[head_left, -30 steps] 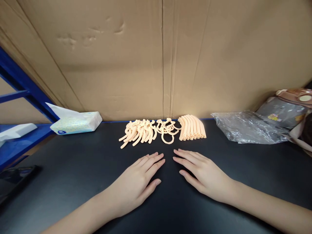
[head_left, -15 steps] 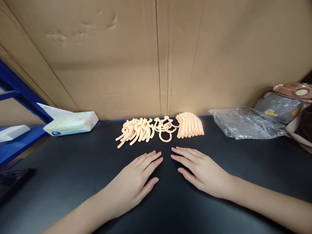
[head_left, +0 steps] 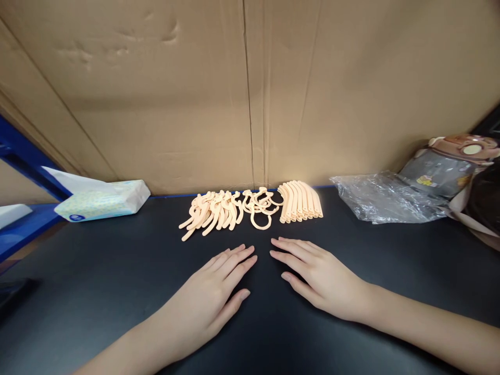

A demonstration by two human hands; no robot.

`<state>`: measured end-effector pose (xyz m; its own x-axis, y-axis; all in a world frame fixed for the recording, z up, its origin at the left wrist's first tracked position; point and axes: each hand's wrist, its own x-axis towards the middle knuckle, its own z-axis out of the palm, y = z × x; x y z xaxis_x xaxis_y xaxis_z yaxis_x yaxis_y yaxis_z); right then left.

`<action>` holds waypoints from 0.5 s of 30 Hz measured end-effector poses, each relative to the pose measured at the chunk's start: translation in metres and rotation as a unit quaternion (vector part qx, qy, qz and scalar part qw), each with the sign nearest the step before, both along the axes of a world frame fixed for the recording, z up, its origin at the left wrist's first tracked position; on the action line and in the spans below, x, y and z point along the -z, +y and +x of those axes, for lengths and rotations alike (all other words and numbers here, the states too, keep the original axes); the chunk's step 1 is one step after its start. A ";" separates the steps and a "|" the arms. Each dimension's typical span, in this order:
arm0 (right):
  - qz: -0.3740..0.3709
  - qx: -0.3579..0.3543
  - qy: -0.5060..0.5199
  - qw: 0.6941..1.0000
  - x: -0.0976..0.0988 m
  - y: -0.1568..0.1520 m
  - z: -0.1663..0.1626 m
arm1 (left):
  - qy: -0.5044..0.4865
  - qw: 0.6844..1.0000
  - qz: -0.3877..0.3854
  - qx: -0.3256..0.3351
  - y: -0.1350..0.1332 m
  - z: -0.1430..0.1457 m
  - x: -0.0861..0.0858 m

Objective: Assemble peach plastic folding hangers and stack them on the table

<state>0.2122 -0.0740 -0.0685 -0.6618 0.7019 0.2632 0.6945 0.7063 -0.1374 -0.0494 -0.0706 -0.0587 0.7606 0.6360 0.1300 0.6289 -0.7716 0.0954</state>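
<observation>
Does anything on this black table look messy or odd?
The left pile of curved pieces lies jumbled, unlike the neat row of pieces on the right. The clear plastic looks wrinkled. I see nothing spilled.

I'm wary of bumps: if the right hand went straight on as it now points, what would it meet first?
Across a narrow gap, the right hand would probably meet the left hand first, though depth is unclear; the curved pieces lie farther off.

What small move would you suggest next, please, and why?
Perhaps reach the bare right hand forward to the neat stack of curved, peach, plastic-looking pieces: the stack lies just ahead, and neither that hand nor the bare left hand holds anything.
</observation>
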 end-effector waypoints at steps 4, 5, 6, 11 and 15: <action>0.000 -0.001 -0.006 1.000 0.000 -0.001 0.002 | -0.006 1.000 -0.009 -0.003 0.000 0.001 -0.001; -0.001 -0.003 -0.007 1.000 0.000 -0.002 0.003 | -0.008 1.000 -0.015 -0.005 0.000 0.000 -0.002; -0.002 -0.005 -0.009 1.000 0.000 -0.002 0.004 | -0.010 1.000 -0.020 -0.007 0.000 0.000 -0.002; -0.008 -0.007 -0.020 1.000 -0.002 -0.003 0.008 | -0.027 0.998 -0.043 -0.023 0.000 0.003 -0.003; -0.007 -0.013 -0.018 1.000 -0.002 -0.003 0.007 | -0.024 0.998 -0.050 -0.025 0.001 0.009 -0.002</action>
<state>0.2196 -0.0774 -0.0660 -0.6880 0.6884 0.2297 0.6810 0.7218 -0.1232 -0.0401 -0.0691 -0.0565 0.7218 0.6850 0.0983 0.6597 -0.7240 0.2015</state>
